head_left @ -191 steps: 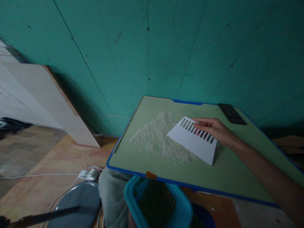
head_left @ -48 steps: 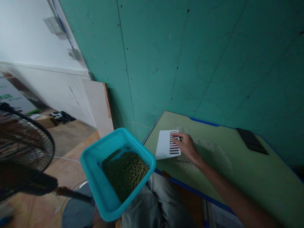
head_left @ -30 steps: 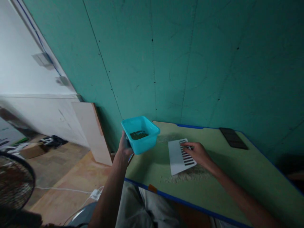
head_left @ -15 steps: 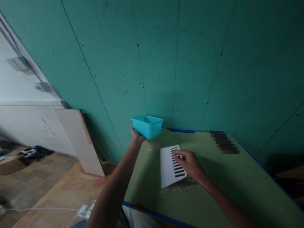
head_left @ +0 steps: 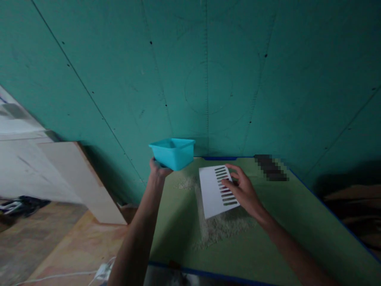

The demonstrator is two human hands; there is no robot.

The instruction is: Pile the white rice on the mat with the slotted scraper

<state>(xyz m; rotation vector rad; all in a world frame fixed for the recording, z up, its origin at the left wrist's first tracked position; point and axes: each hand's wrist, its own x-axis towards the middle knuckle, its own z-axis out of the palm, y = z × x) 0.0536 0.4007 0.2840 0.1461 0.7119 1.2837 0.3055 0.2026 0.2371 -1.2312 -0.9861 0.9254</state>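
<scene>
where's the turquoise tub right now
In the head view the turquoise tub sits left of centre, held up from below by the left hand over the green board's far-left corner, against the teal wall, left of the white slotted scraper.
</scene>
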